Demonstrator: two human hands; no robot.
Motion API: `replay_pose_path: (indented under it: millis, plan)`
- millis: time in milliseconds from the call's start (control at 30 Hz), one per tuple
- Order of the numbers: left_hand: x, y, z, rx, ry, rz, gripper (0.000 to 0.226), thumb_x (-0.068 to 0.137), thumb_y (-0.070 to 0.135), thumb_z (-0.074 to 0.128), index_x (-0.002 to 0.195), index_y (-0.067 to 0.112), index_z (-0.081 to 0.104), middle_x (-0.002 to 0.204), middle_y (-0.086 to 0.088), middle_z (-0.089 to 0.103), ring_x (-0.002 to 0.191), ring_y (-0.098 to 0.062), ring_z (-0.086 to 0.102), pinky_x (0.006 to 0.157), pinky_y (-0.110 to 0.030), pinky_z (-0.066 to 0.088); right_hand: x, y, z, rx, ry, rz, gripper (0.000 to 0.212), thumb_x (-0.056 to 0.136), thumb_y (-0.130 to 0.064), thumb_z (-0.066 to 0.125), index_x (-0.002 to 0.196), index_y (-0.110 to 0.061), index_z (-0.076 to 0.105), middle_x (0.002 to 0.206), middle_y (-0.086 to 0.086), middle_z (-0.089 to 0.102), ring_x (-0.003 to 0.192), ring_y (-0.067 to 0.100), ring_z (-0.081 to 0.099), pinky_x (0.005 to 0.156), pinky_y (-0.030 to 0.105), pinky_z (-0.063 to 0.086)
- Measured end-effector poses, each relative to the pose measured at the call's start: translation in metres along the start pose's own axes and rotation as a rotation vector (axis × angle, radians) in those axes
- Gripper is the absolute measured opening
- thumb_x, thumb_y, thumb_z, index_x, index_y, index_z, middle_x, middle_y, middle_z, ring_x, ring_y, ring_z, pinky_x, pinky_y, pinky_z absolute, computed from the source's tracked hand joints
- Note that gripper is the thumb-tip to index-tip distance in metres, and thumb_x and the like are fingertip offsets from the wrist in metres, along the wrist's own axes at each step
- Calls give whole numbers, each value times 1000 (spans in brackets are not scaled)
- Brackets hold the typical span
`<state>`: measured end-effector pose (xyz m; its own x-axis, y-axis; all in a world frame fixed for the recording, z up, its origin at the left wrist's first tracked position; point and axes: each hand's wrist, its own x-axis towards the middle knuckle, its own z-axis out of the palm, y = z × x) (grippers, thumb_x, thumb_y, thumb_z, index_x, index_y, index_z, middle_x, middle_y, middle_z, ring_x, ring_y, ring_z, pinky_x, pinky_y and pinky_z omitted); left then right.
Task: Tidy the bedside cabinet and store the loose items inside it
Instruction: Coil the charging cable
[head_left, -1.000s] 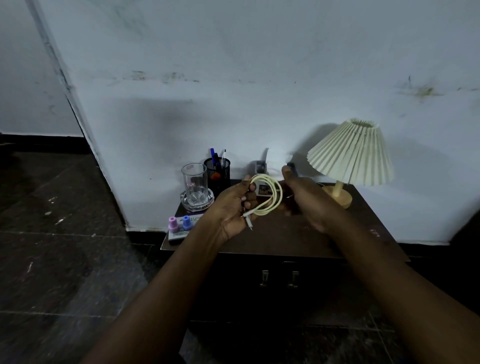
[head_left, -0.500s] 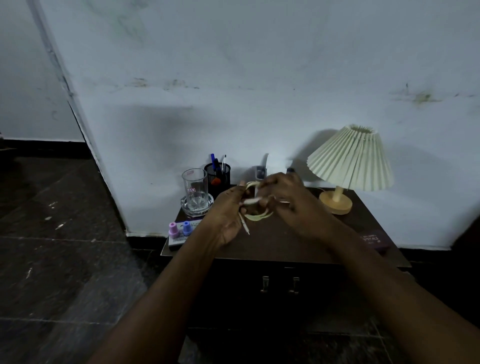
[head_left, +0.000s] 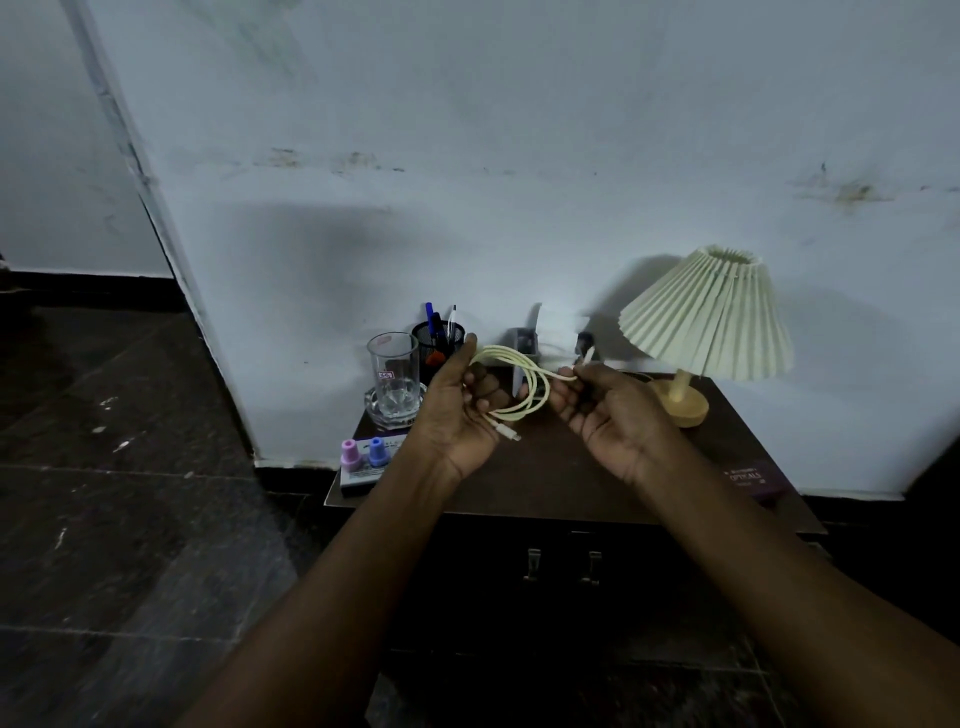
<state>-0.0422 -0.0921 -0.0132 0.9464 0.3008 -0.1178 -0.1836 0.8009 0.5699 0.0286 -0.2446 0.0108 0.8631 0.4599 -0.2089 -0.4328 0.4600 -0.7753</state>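
Cable (head_left: 519, 410) drawn wider: pale yellow, loosely looped.

bedroom: bedside cabinet (head_left: 545, 483), pleated lamp (head_left: 709, 317).

A stained pale wall (head_left: 519, 130) meets dark tiled floor (head_left: 130, 519) at black skirting (head_left: 93, 291).

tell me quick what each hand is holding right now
Left hand: closed around the coiled cable.
Right hand: pinching one end of the same cable.
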Motion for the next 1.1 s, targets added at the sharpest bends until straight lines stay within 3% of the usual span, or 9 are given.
replay_pose_path:
  millis: [133,267,400,500,700,833,933,1000,1100]
  plan:
    - [-3,-2,-1,48,-47,-51,52,97,37,66,53,20,42,43,4,30,39,-9,27,96,-34,41,1,6,-5,-267,19,-122,11,100,3,56,106,-6,57,79,16,69,57,19,68,56,33,61]
    - [-4,1,3,54,-13,-26,57,101,39,62,50,20,43,43,6,29,38,-8,28,71,-24,38,-1,8,-12,-730,-143,-415,16,101,0,56,95,4,70,71,10,70,62,21,65,61,33,58]
    - [-3,3,4,57,21,-47,47,101,41,60,64,19,44,46,7,31,41,-8,30,53,-19,35,-4,7,-13,-618,-379,-355,21,94,9,62,101,-5,75,90,12,75,83,23,70,77,35,62]
    - [-3,2,6,99,24,-44,48,102,41,58,62,17,49,49,7,33,42,-7,32,45,-19,41,-3,9,-12,-589,-365,-432,24,91,7,67,101,-12,77,91,9,76,85,23,68,82,37,58]
    - [2,-2,0,234,32,-31,49,98,46,63,57,19,62,56,4,42,54,-8,35,67,-26,38,1,10,-3,-203,-293,-207,14,96,-6,61,99,-3,74,94,10,77,86,20,71,75,30,61]
    - [3,-9,2,281,0,-44,43,98,46,64,85,8,78,81,-7,67,67,-14,50,70,-27,46,1,10,-2,-137,-230,-69,12,98,7,54,100,2,66,88,18,75,74,23,72,62,30,63]
    - [3,-12,4,301,49,-57,46,101,45,59,96,2,75,92,-15,72,69,-21,64,67,-33,59,1,10,-3,-309,-251,10,17,96,7,53,104,-1,67,88,18,72,71,24,69,61,33,60]
    - [5,-11,2,224,56,-79,53,99,48,60,111,-2,70,100,-20,74,79,-26,68,95,-44,55,1,8,-5,-480,-256,52,26,95,-2,50,103,-8,74,93,13,74,76,22,68,67,33,52]
    - [3,-8,4,201,102,-45,48,100,47,58,96,0,69,70,-10,72,65,-20,66,101,-48,52,0,4,-9,-512,-356,121,34,98,-26,44,101,-13,76,97,10,73,82,20,64,72,37,41]
